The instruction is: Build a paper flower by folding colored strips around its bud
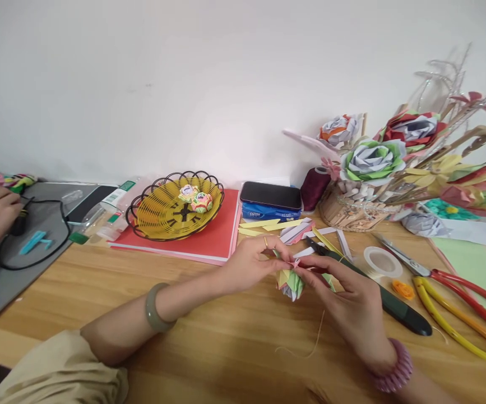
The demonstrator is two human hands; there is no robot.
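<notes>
Two hands (254, 264), one folded-paper piece (292, 282)

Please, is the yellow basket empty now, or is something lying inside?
Not empty: two small colourful paper balls lie in the yellow basket, with much of its woven bottom bare.

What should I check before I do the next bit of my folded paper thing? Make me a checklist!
1. Both hands on the folded paper: ok, left hand and right hand pinch its top.
2. Thread tied to it: cannot tell, your fingers hide that part; some lies loose on the table.
3. Long green tool away from your hands: not ok, it lies right behind your right hand.
4. Scissors out of your hands: ok, they're on the table to the right.
5. Two paper balls safe: ok, in the yellow basket.
</notes>
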